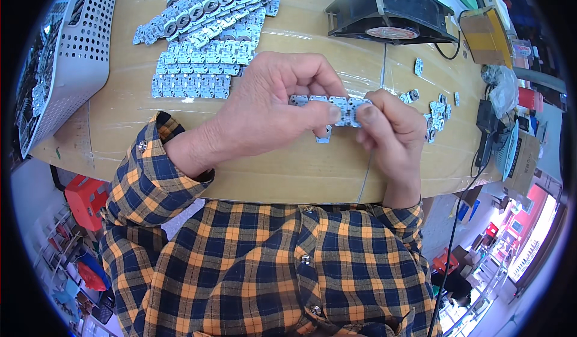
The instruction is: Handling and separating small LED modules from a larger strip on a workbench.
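Between my hands is a short strip of joined small circuit boards point(340, 104), held above the table near its front edge. My left hand point(273, 105) is closed on the strip's left part, thumb pressed on its face. At the right end, my right hand point(390, 123) pinches the last board between thumb and fingers. A single small circuit board point(324, 135) shows just below the strip, partly behind my left thumb. Behind my left hand lie stacked circuit board strips point(207, 60), some with dark round parts. Several loose single boards point(439, 116) are scattered right of my right hand.
A white perforated basket point(90, 36) filled with boards stands at the left. At the back right sits a black fan point(390, 12) with a cable. A cardboard box point(485, 36), a clear plastic bag point(500, 87) and a black adapter point(485, 116) line the right edge.
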Available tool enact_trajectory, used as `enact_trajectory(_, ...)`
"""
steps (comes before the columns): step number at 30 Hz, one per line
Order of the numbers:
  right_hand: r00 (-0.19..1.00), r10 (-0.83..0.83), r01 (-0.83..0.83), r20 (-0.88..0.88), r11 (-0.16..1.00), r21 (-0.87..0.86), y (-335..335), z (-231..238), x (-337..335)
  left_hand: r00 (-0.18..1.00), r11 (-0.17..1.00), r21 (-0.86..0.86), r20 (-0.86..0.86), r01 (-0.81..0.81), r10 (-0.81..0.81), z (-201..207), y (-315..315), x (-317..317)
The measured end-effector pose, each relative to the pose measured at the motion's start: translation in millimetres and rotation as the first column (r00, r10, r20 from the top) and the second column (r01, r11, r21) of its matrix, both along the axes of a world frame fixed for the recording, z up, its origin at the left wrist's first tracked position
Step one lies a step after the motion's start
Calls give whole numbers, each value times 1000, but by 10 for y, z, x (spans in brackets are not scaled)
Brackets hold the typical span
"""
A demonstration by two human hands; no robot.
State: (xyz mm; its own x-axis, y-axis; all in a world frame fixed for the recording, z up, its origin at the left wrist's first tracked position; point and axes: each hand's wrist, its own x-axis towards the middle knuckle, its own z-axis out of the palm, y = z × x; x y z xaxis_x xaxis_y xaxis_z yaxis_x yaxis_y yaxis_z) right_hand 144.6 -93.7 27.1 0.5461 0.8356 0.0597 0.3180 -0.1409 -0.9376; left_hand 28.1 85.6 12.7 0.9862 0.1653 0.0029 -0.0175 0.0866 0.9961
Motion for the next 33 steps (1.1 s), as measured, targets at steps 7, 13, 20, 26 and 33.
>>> enact_trajectory(7,505,87,98,-859,983,158,1,-56,22,989,921,-383,-99,66,-112,62,1,20)
enact_trajectory(13,409,77,141,-909,979,147,28,-35,12,992,892,-447,-59,74,-112,-28,0,36)
enact_trajectory(20,720,-135,214,-680,976,34,72,-27,-51,960,960,229,264,-158,95,-62,-41,27)
enact_trajectory(26,805,-197,204,-560,978,-50,66,-16,-58,935,908,342,331,-244,126,-29,-71,33)
enact_trajectory(33,807,-197,204,-557,978,-50,78,-16,-67,926,888,368,349,-276,143,-39,-91,23)
